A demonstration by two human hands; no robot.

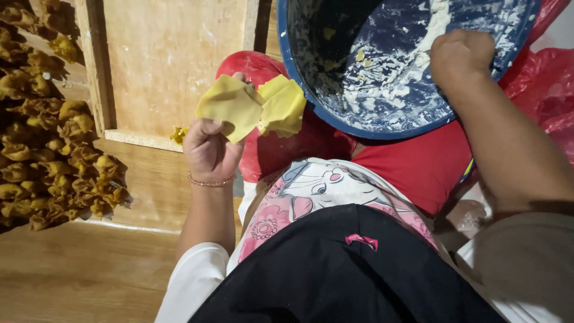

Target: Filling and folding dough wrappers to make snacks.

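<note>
My left hand (207, 146) holds a small stack of thin yellow dough wrappers (251, 106), fanned out above my lap. A thin bracelet circles that wrist. My right hand (459, 57) is closed into a fist inside a large blue bowl (311, 90) whose inside is smeared with white paste and crumbs. What the fist holds, if anything, is hidden. The bowl leans on my red-covered lap.
Many folded yellow dumplings (54, 149) lie in rows on a wooden board at the left. A pale wooden tray (173, 66) stands behind my left hand. A red plastic bag (547, 84) sits at the right. Wooden floor lies below.
</note>
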